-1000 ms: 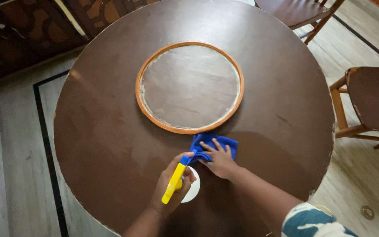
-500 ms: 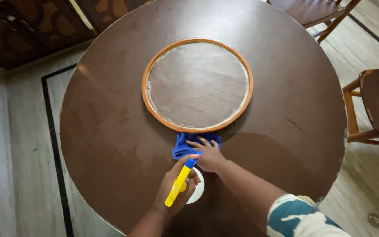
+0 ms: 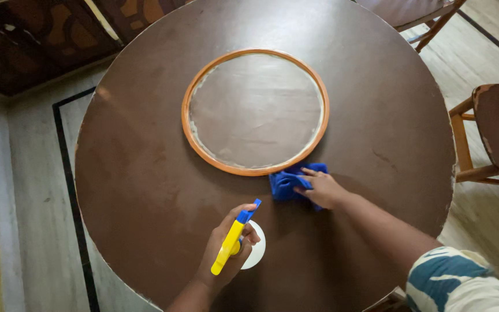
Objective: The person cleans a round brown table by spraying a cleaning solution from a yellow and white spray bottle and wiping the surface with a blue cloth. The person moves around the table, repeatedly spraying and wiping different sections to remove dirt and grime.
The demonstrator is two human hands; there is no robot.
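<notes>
Right hand (image 3: 323, 190): fingers pressing flat on a crumpled blue cloth (image 3: 289, 182), pinning it to the round brown table (image 3: 140, 173). Cloth is lying just near-right of the orange-rimmed round inset (image 3: 187, 130) at the table's centre, touching or almost touching its rim.

Left hand (image 3: 229, 248): fingers wrapping closed around a spray bottle with a yellow-and-blue trigger head (image 3: 233, 238); its white body (image 3: 256, 249) is showing beneath. Long axis is running near-left to far-right, blue nozzle pointing toward the cloth, well inside the table's near edge.

Open tabletop is lying wide to the left, right and far side. The inset is holding nothing. Wooden chairs (image 3: 495, 136) are standing at the right, apart from the table edge.
</notes>
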